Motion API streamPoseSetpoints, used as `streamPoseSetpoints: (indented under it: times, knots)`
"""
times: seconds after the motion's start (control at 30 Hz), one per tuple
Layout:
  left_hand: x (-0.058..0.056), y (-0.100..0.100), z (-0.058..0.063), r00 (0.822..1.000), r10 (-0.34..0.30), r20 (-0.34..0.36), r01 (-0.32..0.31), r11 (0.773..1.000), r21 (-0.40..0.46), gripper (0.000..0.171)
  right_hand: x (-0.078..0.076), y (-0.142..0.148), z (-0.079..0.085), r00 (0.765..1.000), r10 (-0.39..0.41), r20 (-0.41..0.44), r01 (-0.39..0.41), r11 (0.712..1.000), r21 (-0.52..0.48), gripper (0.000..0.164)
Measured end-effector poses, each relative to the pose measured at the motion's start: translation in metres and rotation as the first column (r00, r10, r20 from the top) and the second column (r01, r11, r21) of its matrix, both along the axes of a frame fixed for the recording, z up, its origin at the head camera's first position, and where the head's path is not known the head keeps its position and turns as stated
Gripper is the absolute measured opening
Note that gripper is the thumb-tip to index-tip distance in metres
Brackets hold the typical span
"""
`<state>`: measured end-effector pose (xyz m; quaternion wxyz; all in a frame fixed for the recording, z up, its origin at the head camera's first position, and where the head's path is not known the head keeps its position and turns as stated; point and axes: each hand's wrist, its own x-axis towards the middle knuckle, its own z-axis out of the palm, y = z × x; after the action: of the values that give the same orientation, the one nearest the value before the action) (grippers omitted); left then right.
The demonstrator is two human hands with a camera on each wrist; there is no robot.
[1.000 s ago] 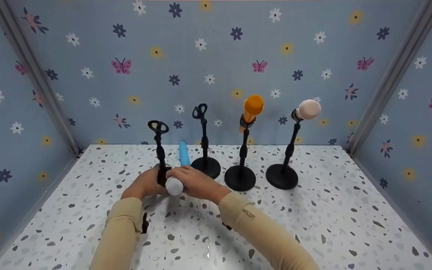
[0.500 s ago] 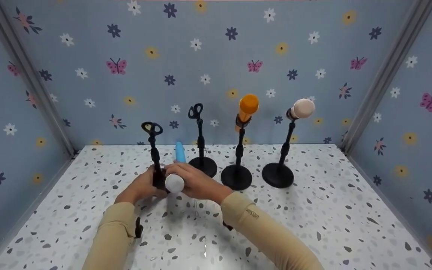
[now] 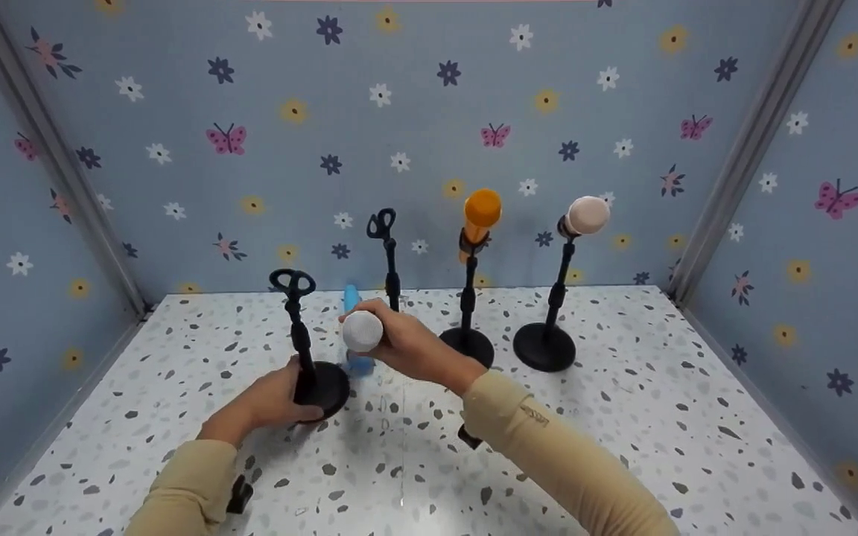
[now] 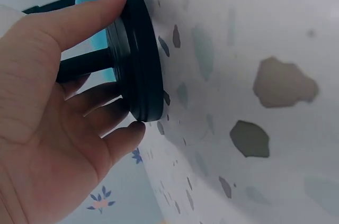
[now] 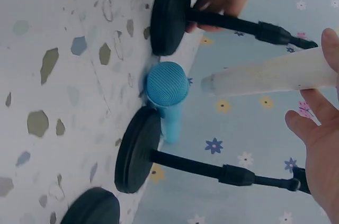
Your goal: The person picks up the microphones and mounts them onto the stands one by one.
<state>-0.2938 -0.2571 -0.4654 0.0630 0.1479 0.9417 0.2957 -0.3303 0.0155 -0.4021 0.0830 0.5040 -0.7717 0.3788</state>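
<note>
My left hand (image 3: 269, 398) grips the round base of the leftmost black microphone stand (image 3: 301, 339), whose holder is vacant. In the left wrist view, the thumb and fingers (image 4: 124, 136) lie about the base's rim (image 4: 135, 54). My right hand (image 3: 421, 346) holds a white microphone (image 3: 362, 331) above the table, its head toward the camera. The right wrist view shows its tapered handle (image 5: 265, 75) pinched between thumb and fingers. Beneath it, a blue microphone (image 5: 167, 83) lies on the table between two stand bases; the right hand partly hides it in the head view.
A second stand (image 3: 392, 279) with a vacant holder stands behind my right hand. Right of it, one stand (image 3: 468, 298) carries an orange microphone (image 3: 482, 208), another (image 3: 557, 298) a pale pink one (image 3: 588, 215). Patterned walls (image 3: 429, 112) enclose the speckled table (image 3: 585, 447).
My right hand has risen with the white microphone, away from the leftmost stand. The left hand has brought that stand slightly left and nearer to me, uncovering its base. The head view has shifted a little.
</note>
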Motion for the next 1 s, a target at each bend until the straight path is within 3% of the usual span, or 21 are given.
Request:
streamPoseSetpoints:
  times: [0.2,0.4,0.63,0.83,0.93,1.0]
  knots:
    - [0.017,0.008,0.004,0.998,-0.057,-0.012,0.056,0.994,-0.092,0.088,0.002,0.016,0.016,0.996,-0.002,0.087,0.007,0.999,-0.05,0.056]
    - [0.028,0.027,0.01,0.996,-0.089,-0.027,0.085,0.988,-0.13,0.08,0.001,0.037,0.029,0.972,-0.063,0.225,0.068,0.998,-0.014,0.06]
    - [0.033,0.061,0.008,0.992,-0.123,-0.039,0.115,0.979,-0.169,0.07,-0.001,0.064,0.034,0.968,-0.129,0.216,0.119,0.991,0.062,0.069]
    - [0.028,0.091,0.002,0.968,-0.174,-0.181,0.139,0.972,-0.19,0.039,0.003,0.091,0.042,0.973,-0.141,0.183,0.126,0.988,0.092,0.058]
    - [0.025,0.105,0.0,0.949,-0.182,-0.258,0.133,0.971,-0.197,0.021,0.008,0.105,0.044,0.968,-0.15,0.201,0.13,0.985,0.109,0.06]
    - [0.022,0.114,0.0,0.939,-0.185,-0.291,0.125,0.969,-0.212,0.017,0.011,0.112,0.045,0.966,-0.142,0.217,0.124,0.988,0.097,0.062]
